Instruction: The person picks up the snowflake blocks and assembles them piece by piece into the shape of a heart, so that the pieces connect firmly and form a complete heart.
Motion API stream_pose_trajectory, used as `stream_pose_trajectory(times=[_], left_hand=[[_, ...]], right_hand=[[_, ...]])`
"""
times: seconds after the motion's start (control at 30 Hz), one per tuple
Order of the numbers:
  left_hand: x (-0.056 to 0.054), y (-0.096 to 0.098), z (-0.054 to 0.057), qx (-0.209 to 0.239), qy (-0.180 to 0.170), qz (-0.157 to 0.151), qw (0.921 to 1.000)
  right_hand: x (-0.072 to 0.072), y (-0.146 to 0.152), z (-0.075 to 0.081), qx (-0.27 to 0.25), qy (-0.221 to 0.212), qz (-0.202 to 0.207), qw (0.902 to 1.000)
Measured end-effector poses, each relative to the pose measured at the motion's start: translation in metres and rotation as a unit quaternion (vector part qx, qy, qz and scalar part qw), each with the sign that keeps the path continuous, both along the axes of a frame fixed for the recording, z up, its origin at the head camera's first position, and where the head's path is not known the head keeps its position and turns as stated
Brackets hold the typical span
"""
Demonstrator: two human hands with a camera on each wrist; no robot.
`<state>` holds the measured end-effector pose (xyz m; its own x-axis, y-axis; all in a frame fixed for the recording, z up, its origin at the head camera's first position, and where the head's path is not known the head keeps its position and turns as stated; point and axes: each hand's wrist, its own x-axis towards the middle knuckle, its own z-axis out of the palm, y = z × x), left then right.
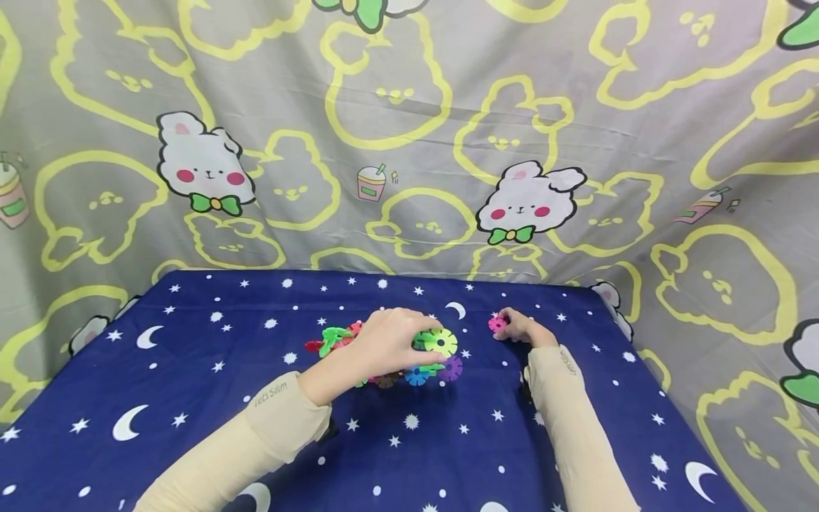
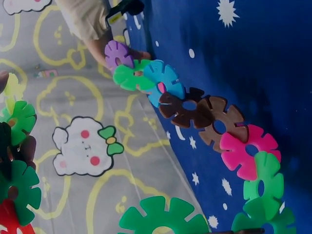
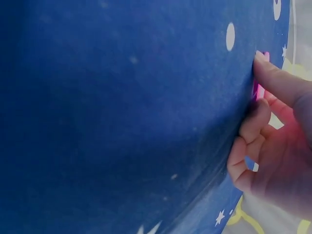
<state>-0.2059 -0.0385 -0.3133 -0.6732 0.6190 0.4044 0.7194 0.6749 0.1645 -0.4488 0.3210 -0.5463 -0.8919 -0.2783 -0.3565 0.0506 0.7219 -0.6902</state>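
My left hand (image 1: 390, 341) grips a linked chain of colourful notched plastic discs over the middle of the table. A yellow-green disc (image 1: 446, 343) sits at its thumb and fingertips, with a purple disc (image 1: 451, 368) just below. In the left wrist view, one strand runs from a purple disc (image 2: 115, 52) through a blue disc (image 2: 168, 78), two brown discs and a pink disc (image 2: 239, 156) to green ones. To the right, my right hand (image 1: 521, 328) pinches a single pink disc (image 1: 497, 324) between thumb and fingers, on edge close against the cloth in the right wrist view.
A dark blue cloth (image 1: 397, 455) printed with white stars and moons covers the table. Behind and beside it hangs a grey curtain (image 1: 422, 78) with yellow outlined animals and white rabbits. Dark wrist-worn devices show below both cuffs.
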Motion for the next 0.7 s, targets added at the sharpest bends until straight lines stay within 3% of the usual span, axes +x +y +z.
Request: stream_pose_trajectory(times=[0.1,0.17,0.37,0.4,0.53,0.7], left_hand=[[0.0,-0.002,-0.001,0.008,0.0,-0.005,1.0],[0.0,-0.003,-0.001,0.014,0.0,-0.01,0.9998],[0.001,-0.007,0.0,0.02,0.006,-0.015,0.9997],[0.001,-0.007,0.0,0.018,0.006,-0.014,0.9997],[0.0,-0.007,0.001,0.02,0.006,-0.009,0.9997],[0.0,-0.008,0.003,0.019,0.002,0.015,0.9997]], right_hand=[[0.019,-0.007,0.017,0.007,0.017,0.009,0.9998],[0.032,-0.012,0.03,0.015,0.035,0.045,0.9983],[0.097,-0.052,0.103,0.077,0.096,0.11,0.9862],[0.111,-0.061,0.119,0.092,0.1,0.104,0.9852],[0.134,-0.071,0.148,0.055,0.19,0.119,0.9729],[0.167,-0.091,0.188,-0.069,0.273,0.099,0.9543]])
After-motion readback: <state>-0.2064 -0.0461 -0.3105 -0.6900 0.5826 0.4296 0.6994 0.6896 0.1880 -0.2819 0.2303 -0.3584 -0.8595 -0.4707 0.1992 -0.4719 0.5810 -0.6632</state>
